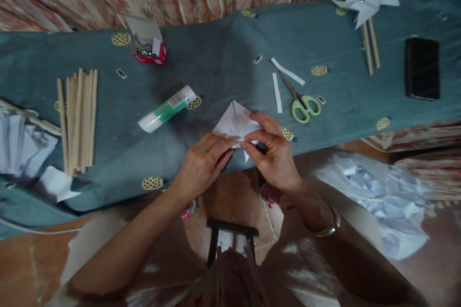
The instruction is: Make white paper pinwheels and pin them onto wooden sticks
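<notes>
A white sheet of paper (234, 120), cut and partly folded, lies at the table's near edge with one corner pointing away from me. My left hand (207, 160) presses its fingers together on the paper's near left part. From the other side, my right hand (272, 151) pinches a folded flap near the middle, thumb and forefinger meeting close to my left fingertips. Beyond the paper to the left lies a glue stick (167, 109) with a green label. Green-handled scissors (302, 105) rest to the right beside two narrow paper strips (277, 92).
Wooden sticks (79, 120) and stacked papers (21, 144) lie at left. An open box of metal pins (149, 50) stands behind. Far right are a paper pinwheel (370, 0) and a black phone (422, 68). A plastic bag of paper (378, 201) sits below the table edge.
</notes>
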The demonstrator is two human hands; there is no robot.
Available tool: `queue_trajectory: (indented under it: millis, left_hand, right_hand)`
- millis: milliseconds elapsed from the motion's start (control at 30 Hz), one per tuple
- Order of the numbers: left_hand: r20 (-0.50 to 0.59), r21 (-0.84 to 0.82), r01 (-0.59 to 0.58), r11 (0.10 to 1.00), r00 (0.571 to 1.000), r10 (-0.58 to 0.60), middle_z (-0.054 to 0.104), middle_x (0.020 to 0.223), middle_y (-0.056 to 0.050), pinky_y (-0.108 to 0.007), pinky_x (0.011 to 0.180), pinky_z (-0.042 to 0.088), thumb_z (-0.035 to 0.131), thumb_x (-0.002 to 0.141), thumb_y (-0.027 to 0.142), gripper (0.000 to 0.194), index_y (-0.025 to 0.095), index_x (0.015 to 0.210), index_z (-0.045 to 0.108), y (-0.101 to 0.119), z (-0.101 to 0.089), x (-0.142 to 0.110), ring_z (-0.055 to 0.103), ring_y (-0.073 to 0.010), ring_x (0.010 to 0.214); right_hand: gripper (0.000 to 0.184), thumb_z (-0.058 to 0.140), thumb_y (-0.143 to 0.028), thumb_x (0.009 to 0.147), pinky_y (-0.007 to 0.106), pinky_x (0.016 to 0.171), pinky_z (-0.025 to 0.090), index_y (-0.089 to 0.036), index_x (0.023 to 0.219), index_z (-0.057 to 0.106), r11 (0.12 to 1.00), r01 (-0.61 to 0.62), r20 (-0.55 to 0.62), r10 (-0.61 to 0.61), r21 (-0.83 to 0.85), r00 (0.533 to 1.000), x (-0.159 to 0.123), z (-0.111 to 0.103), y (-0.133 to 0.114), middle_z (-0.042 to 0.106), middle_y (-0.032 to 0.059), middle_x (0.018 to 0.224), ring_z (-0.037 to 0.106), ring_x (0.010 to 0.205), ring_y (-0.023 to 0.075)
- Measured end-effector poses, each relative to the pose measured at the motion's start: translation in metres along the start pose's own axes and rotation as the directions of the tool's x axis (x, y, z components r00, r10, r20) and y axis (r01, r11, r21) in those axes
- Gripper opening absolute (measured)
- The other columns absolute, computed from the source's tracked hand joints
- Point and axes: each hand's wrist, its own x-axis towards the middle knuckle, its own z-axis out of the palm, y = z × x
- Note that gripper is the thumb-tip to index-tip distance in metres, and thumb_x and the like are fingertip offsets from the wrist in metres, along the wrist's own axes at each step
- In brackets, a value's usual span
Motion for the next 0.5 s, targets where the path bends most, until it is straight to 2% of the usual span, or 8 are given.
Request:
queue_trajectory:
  millis: [200, 500]
  left_hand:
    - [0.001, 0.021, -0.018, 1.000, 1.000, 0.018, 0.072, 0.095, -0.006, -0.029, 0.079, 0.058, 0.056, 0.096, 0.017, 0.015, 0.016, 0.105, 0.068, -0.0017, 0.0002, 0.0043, 0.068, -0.0158, 0.089]
    - [0.010, -0.040, 0.033, 0.999, 0.999, -0.032, 0.073, 0.095, -0.007, -0.028, 0.080, 0.058, 0.057, 0.096, 0.018, 0.016, 0.016, 0.103, 0.071, -0.0057, 0.0020, 0.0051, 0.070, -0.0158, 0.089]
  right_hand:
    - [0.008, 0.067, -0.021, 0.085, 0.056, 0.111, 0.042, -0.022, 0.078, 0.069, 1.000, -0.008, 0.001, 0.008, -0.022, 1.000, 0.0035, 0.0020, -0.0008, 0.065, 0.0093, 0.130, 0.053, 0.132, 0.0288]
    - [0.008, 0.068, -0.021, 0.084, 0.056, 0.112, 0.041, -0.022, 0.077, 0.070, 0.998, -0.047, 0.000, 0.047, -0.032, 0.999, 0.0030, 0.0009, -0.0038, 0.065, 0.0108, 0.131, 0.053, 0.131, 0.0297]
